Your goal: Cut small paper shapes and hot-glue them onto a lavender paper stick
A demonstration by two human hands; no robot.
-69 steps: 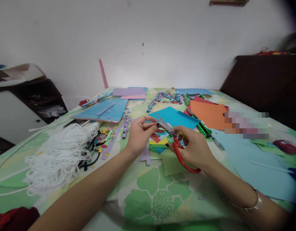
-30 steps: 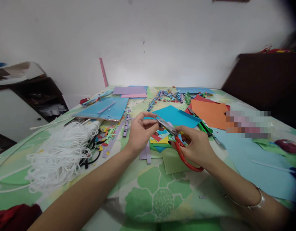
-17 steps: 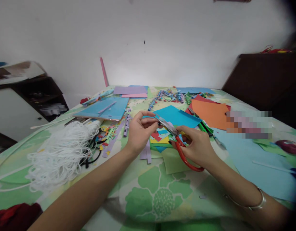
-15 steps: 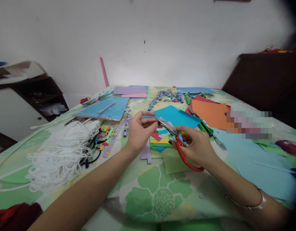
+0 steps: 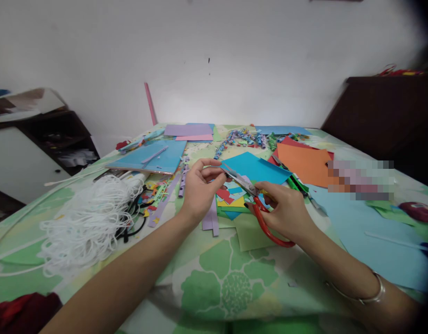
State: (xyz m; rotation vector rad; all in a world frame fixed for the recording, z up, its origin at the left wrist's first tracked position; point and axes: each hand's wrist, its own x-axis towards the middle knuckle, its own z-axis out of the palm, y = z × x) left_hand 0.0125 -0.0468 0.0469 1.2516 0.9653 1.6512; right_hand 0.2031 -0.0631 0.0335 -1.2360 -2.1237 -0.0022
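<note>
Scissors (image 5: 251,189) sit between the two hands, up off the surface (image 5: 227,287), and they're the thing that matters here. Right hand (image 5: 285,206) has them: fingers wrapped at the red handles, index up near the pivot, lower loop sticking out below the palm. Long axis runs diagonal, handles near and right, blade tips far and left, aimed straight at the fingertips of the left hand (image 5: 201,190). So the right hand is on the tool, the left is at the tip end, and the key relation is tips vs left thumb and index. They're right there by each other in this view; can't tell touching or just apart. Blades look slightly parted, narrow gap at best. Left fingers are curled, thumb brought toward index; can't tell if a small piece is pinched there, too fine to read. Behind the blades: blue sheet (image 5: 248,164), one edge folded up. Below them: yellow scrap (image 5: 239,202) in a loose pile, with lilac strips (image 5: 210,220) just under the left wrist and a pale green sheet (image 5: 250,237) nearer the camera. Right of the right hand: green cutter (image 5: 296,183), angled beside the orange sheet (image 5: 300,162). White cord bundle (image 5: 88,227) is left of the left forearm, well apart from the blades.
</note>
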